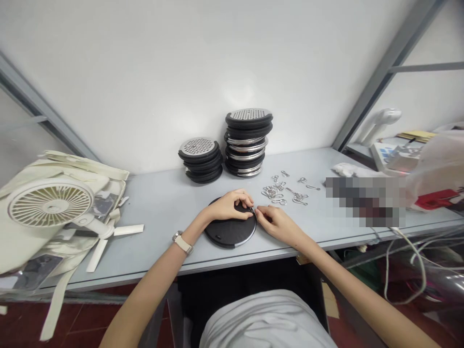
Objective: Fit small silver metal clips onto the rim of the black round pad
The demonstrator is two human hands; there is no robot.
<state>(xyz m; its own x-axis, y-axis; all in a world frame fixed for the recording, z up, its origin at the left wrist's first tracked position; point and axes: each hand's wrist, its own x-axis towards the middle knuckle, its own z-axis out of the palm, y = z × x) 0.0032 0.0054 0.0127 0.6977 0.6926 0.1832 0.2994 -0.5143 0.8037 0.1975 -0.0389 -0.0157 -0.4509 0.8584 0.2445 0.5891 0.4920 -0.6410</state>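
Black disc (230, 234) flat on table (155, 208), near its front edge, partly beneath left hand (229, 206). Rim work probably goes best with the disc pinned steady and fingertip movements kept small. Left wrist arched, fingers curled at the disc's right rim; right hand (278, 223) low alongside, thumb and forefinger close together. Cannot tell whether either grips anything.

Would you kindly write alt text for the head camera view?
A person's left hand and right hand work close together at the right edge of a black disc on a grey table. Behind stand two stacks of discs; metal clips lie scattered to the right, and a white fan is at left.
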